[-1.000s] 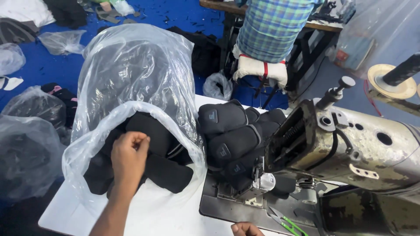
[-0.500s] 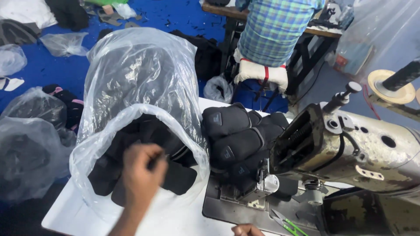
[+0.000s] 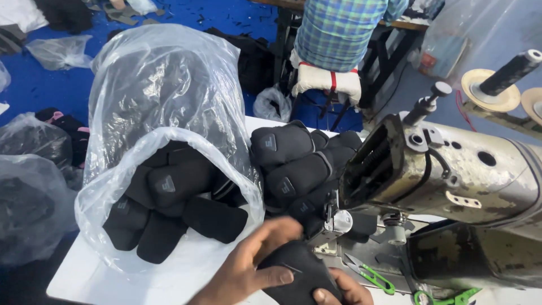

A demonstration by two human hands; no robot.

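Observation:
My left hand (image 3: 251, 268) and my right hand (image 3: 339, 291) both grip one black fabric piece (image 3: 299, 274) at the table's near edge, just in front of the sewing machine's needle area (image 3: 333, 223). To the left a clear plastic bag (image 3: 164, 113) lies open on the white table (image 3: 84, 277), with several black fabric pieces (image 3: 169, 203) spilling from its mouth. More black pieces (image 3: 293, 164) are stacked between the bag and the machine.
The worn metal sewing machine (image 3: 451, 169) fills the right side, with green-handled snips (image 3: 372, 277) on its bed. A thread spool (image 3: 508, 73) stands at the far right. A person in a checked shirt (image 3: 344, 28) sits beyond the table. More filled plastic bags (image 3: 28, 192) lie on the blue floor at left.
My left hand left the bag's mouth and came right with a black piece. My right hand rose to take hold of it too.

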